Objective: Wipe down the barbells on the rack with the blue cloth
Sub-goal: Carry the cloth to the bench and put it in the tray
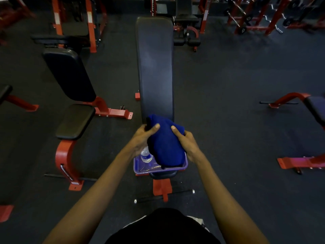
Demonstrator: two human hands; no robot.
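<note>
Between hands point(165, 138), cloth point(165, 143) above tray point(184, 164).

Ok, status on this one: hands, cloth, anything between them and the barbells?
Both hands, left and right, gripping blue cloth over purple tray. Barbell rack far right, untouched. Flat bench directly ahead.

Water bottle point(146, 155): upper part hidden behind blue cloth point(165, 143).
Barbell rack point(260, 16): blurred, cut off by top edge.
</note>
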